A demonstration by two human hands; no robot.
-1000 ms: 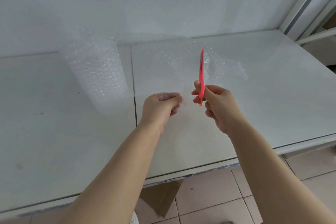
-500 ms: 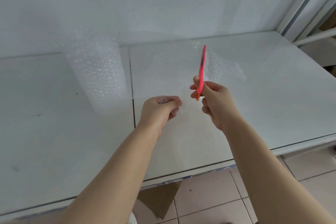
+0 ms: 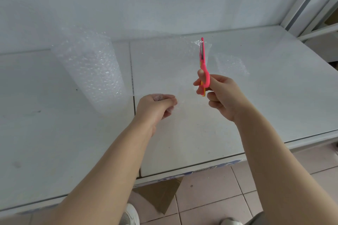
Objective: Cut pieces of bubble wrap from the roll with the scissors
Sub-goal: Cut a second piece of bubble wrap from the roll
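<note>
1. The right hand (image 3: 222,95) is closed around the handles of the pink scissors (image 3: 203,65), thumb and fingers through the loops, and holds them up above the table (image 3: 274,87)
2. The scissors point away from the person, nearly straight up in the view; the blades stand narrowly apart, with a thin edge of clear film caught at their tip
3. The left hand (image 3: 155,107), just to the left of the right hand and a little nearer the person, is pinched shut on the near edge of the bubble wrap sheet (image 3: 164,71), thumb against curled fingers
4. The sheet stretches from the left hand away toward the wall, between the two hands, and is so clear that its edges are hard to trace
5. Beyond and to the right of the right hand, a loose piece of bubble wrap (image 3: 230,64) lies on the table
6. Well to the left of the left hand, the bubble wrap roll (image 3: 89,65) stands upright on the table, close to the wall
7. Below both forearms, past the table's near edge, a sheet of brown cardboard (image 3: 159,193) lies on the tiled floor (image 3: 210,188), beside a white shoe (image 3: 129,215)
</note>
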